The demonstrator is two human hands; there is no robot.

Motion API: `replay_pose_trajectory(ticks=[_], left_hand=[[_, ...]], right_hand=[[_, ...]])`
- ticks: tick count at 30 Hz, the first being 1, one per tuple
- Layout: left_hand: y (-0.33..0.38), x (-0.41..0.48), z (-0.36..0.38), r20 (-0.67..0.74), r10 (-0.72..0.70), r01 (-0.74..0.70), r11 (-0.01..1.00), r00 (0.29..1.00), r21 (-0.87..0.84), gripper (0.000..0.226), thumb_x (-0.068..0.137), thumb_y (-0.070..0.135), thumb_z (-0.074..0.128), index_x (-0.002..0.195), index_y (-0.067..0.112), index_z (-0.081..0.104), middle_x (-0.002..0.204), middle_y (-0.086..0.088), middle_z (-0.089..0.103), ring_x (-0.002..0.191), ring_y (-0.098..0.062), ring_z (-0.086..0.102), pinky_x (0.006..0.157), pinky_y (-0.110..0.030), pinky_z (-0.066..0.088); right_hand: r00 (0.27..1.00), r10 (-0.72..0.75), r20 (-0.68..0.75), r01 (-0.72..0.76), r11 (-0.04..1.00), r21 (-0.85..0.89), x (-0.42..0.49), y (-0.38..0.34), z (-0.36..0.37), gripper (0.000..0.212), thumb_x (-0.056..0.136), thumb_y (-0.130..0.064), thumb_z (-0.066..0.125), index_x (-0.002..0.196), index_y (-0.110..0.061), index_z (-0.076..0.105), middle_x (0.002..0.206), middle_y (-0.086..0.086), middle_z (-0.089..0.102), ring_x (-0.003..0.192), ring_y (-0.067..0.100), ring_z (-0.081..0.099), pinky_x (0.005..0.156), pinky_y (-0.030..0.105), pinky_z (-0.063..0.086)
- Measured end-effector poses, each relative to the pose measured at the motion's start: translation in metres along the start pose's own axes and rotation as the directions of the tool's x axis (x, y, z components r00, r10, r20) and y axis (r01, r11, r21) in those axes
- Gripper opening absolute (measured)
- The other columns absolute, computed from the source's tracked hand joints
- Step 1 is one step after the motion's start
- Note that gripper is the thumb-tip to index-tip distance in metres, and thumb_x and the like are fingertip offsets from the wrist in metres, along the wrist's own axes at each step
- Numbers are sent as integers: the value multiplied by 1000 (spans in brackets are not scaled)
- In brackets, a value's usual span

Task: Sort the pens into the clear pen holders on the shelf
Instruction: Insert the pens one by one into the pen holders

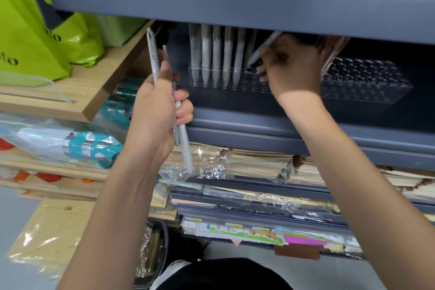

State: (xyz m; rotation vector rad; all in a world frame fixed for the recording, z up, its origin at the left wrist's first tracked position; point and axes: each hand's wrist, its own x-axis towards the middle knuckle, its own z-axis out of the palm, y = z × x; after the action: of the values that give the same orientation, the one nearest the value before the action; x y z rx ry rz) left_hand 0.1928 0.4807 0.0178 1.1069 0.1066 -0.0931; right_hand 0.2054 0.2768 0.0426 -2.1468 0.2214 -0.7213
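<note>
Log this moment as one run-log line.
step: insert pen | right hand: holds pen tilted, tip near holder | left hand: grips spare pens | holder: upright pens at left end

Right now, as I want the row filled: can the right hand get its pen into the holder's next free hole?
Probably yes: the right hand holds its pen tilted, tip just above free holes in the holder beside the standing pens; nothing blocks them.
</note>
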Motion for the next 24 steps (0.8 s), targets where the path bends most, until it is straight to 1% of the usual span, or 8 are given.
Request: replay_pose_trajectory(ticks=[2,7,10,12,16,19,22,24], left_hand=[[-1,1,0,9,5,-5,1000,1000,4,28,104,40,45,88,18,41,55,6,34,43,-7,24,39,-22,17],[-2,2,-3,42,9,-10,1000,999,26,29,103,42,47,86,19,41,53,8,36,42,-8,25,39,-22,18],[-1,1,-5,45,5,-7,1000,999,26,30,102,44,48,85,20,41,54,8,35,42,-7,26,38,-22,21],[-1,-1,-5,48,11,-12,1000,999,20,30,102,43,48,84,20,40,54,7,36,42,-8,26,38,-22,21],[0,-4,0,43,16,-18,999,999,33,30,103,42,47,85,20,39,54,7,35,41,-8,25,39,-22,17],[2,-8,2,91,14,-21,997,996,75,29,102,46,50,90,21,39,55,5,36,41,-9,25,38,-22,18],[-2,-15,-4,172,0,-26,989,985,146,23,104,38,46,90,20,39,59,4,41,43,-11,27,39,-22,21],[-6,-21,-8,251,-2,-49,979,968,198,21,104,35,45,92,18,41,61,4,44,44,-12,29,41,-23,22]], right_hand=[[998,-35,56,42,992,-117,4,-4,-2,17,90,-23,53,87,-13,67,86,12,74,83,40,67,81,53,53],[980,-89,181,152,914,-377,9,-18,-4,24,94,-30,49,99,-12,64,103,10,71,101,34,64,90,38,49],[970,-67,236,163,895,-416,10,-25,-4,28,97,-30,46,108,-10,62,109,12,68,105,34,63,94,36,47],[971,-62,232,159,889,-429,9,-27,-4,28,97,-30,46,109,-10,62,107,13,68,103,34,63,94,35,48],[973,-51,224,133,919,-372,9,-26,-3,28,96,-30,52,101,-6,66,100,15,69,95,35,66,89,42,52],[976,-25,214,85,957,-279,10,-21,-4,26,93,-29,56,95,-6,68,94,15,71,91,37,66,86,48,53],[996,-14,91,25,992,-125,4,-17,-5,17,89,-25,55,92,-17,70,92,10,73,87,33,68,84,48,54],[999,-16,34,16,1000,14,-6,-19,-6,13,85,-27,55,81,-30,67,83,5,73,76,27,69,77,44,57]])
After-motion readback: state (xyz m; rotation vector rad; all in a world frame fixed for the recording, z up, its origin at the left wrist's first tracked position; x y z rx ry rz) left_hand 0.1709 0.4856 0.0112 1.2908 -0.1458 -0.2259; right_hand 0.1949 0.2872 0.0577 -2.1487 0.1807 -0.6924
